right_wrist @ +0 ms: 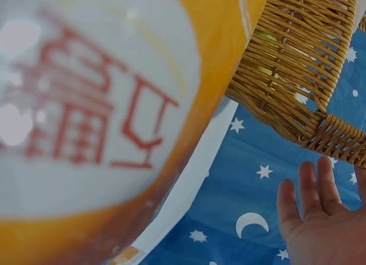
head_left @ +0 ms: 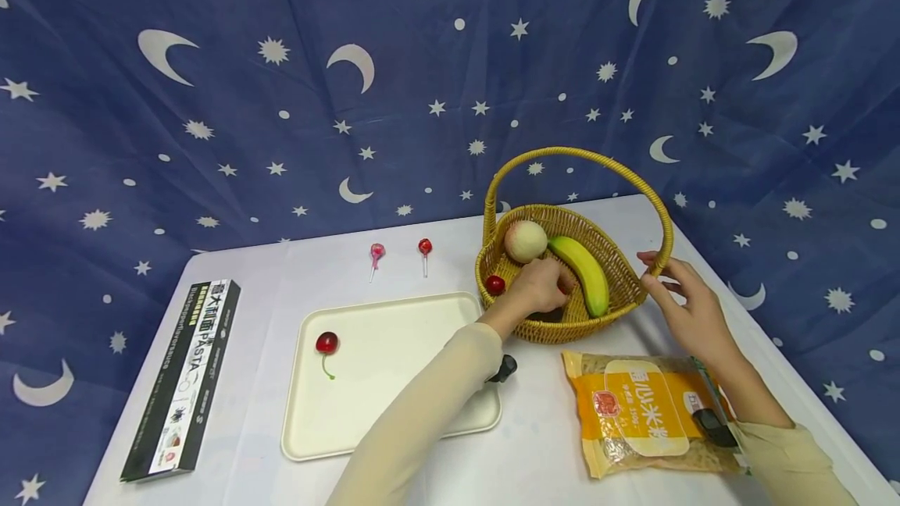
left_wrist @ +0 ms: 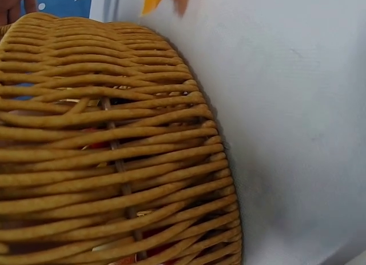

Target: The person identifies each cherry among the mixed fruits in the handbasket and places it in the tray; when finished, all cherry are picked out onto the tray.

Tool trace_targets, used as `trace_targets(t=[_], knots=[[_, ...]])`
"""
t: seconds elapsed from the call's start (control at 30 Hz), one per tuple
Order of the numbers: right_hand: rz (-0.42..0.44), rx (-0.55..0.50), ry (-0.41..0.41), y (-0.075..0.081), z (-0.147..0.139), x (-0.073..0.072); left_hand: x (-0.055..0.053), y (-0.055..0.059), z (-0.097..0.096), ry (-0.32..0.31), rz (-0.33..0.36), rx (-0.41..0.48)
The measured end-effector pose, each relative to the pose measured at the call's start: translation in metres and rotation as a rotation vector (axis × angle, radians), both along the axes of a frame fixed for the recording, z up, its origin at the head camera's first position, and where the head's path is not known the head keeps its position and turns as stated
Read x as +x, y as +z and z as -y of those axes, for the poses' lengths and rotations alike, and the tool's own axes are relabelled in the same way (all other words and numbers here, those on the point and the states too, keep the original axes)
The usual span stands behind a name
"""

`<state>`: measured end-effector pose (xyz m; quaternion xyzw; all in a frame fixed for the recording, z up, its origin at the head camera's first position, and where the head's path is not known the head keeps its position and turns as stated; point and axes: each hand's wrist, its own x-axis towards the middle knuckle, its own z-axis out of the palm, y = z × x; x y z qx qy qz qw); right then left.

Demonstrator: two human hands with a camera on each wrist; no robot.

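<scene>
With my left hand (head_left: pixel 537 287) down in the oval, yellow-brown wicker basket (head_left: pixel 573 329) at the far right, just left of the curved yellow plastic-looking banana (head_left: pixel 589 276) (whether those fingers held anything, I couldn't tell), my right hand (head_left: pixel 692 311) pinched the arched wicker handle's (head_left: pixel 573 152) right end.

Left hand (head_left: pixel 540 287): fingertips hidden inside basket (head_left: pixel 578 330); hold undetermined. Dark item (head_left: pixel 551 316) below it: mostly covered, unidentified. Tray (head_left: pixel 307 432): partly covered by left sleeve (head_left: pixel 429 400), itself cut by bottom edge. Box (head_left: pixel 184 381): smallest print illegible. Bag (right_wrist: pixel 108 191), right wrist view: blurred, cropped left and top. Right hand (right_wrist: pixel 329 233), same view: cropped right and bottom. Orange shape (left_wrist: pixel 152 1), left wrist view: blurred, cut by top edge, unidentified.
</scene>
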<state>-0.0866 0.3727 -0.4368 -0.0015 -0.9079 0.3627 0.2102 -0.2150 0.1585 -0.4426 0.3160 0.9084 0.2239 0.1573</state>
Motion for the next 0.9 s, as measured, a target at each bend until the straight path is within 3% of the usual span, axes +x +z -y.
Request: trace_targets(t=[0.23, 0.43, 0.63, 0.9], knots=[[-0.003, 0.003, 0.001, 0.001, 0.001, -0.001, 0.0, -0.001, -0.001, -0.027, -0.052, -0.03], [0.0, 0.002, 0.002, 0.001, 0.001, -0.001, -0.001, 0.001, 0.0, -0.005, -0.057, 0.017], [-0.006, 0.003, 0.007, 0.0, 0.001, -0.001, -0.001, 0.007, 0.004, 0.016, -0.017, 0.129], [0.002, 0.008, -0.005, 0.0, 0.001, -0.001, 0.006, 0.018, 0.019, 0.094, 0.063, 0.366]])
